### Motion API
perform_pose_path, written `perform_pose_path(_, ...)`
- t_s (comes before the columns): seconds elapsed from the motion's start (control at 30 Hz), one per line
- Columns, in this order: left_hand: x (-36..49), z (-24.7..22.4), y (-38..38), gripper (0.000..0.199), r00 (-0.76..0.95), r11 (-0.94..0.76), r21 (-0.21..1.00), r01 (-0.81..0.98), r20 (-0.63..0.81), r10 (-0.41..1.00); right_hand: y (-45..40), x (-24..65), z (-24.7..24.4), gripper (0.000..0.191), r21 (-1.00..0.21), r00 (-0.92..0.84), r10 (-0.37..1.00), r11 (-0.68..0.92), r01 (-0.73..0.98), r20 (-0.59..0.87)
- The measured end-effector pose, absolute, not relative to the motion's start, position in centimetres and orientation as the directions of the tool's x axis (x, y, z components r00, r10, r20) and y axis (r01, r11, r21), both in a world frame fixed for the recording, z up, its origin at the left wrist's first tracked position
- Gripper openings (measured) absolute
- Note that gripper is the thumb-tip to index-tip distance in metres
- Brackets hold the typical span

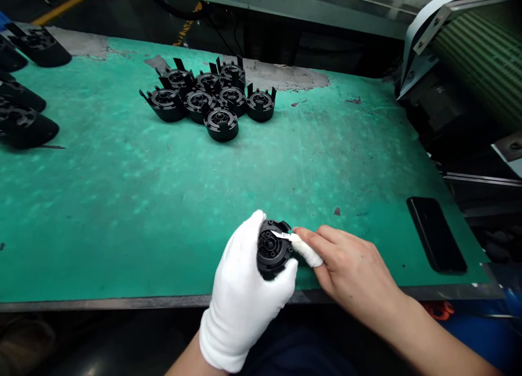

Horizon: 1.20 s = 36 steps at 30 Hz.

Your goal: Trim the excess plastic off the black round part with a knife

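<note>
Near the front edge of the green table, my left hand (243,289), in a white glove, is wrapped round a round black plastic part (271,245) whose ribbed inner face is turned up. My bare right hand (346,259) pinches a small knife (281,235) with a pointed metal blade. White wrapping (306,251) covers a finger or the handle there; which one is unclear. The blade lies over the upper face of the black part. Further back stands a cluster of similar black parts (221,124), several with upright tabs.
More black parts (28,127) lie at the left edge of the green table (134,213). A black phone (436,234) rests on the right. Behind it, at the upper right, is a machine with a green ribbed belt (481,55). A metal rail runs along the back.
</note>
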State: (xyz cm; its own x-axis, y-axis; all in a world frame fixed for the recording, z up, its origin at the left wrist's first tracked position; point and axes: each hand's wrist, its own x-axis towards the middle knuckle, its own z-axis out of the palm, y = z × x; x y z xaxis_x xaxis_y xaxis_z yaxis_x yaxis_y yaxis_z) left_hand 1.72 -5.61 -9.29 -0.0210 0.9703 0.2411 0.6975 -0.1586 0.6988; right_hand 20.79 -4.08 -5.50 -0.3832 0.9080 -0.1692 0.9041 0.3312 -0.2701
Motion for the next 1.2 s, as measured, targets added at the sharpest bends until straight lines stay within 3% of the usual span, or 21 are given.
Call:
perform_pose_path(0.6, 2.8, -9.8, -5.9, 0.067, -0.085, -0.167, 0.67, 0.724, 0.327, 0.941, -4.4, 20.2, -6.3, 0.044, -0.218, -0.31, 0.946, 0.283, 0.934, -0.097)
perform_pose_path(0.7, 2.9, -10.0, -5.9, 0.065, -0.091, -0.167, 0.675, 0.718, 0.329, 0.94, -4.3, 20.2, -6.5, 0.044, -0.289, -0.302, 0.947, 0.261, 0.921, -0.107)
perform_pose_path(0.8, 2.2, -9.8, -5.7, 0.067, -0.043, -0.191, 0.674, 0.714, 0.314, 0.949, -4.4, 21.4, -6.3, 0.043, -0.465, -0.347, 0.931, 0.259, 0.847, -0.114)
perform_pose_path(0.93, 0.3, -8.7, -5.0, 0.077, 0.193, -0.217, 0.717, 0.662, 0.116, 0.974, -4.8, 23.5, -5.4, 0.043, -0.622, -0.426, 0.884, 0.225, 0.75, -0.194)
perform_pose_path(1.03, -0.6, -7.9, -4.7, 0.079, 0.263, -0.19, 0.741, 0.645, 0.018, 0.965, -5.0, 24.3, -5.1, 0.052, -0.628, -0.504, 0.832, 0.267, 0.731, -0.232)
perform_pose_path(1.2, -0.6, -8.2, -4.1, 0.081, 0.28, -0.191, 0.717, 0.671, -0.007, 0.96, -4.7, 23.7, -4.9, 0.059, -0.593, -0.566, 0.77, 0.318, 0.74, -0.294)
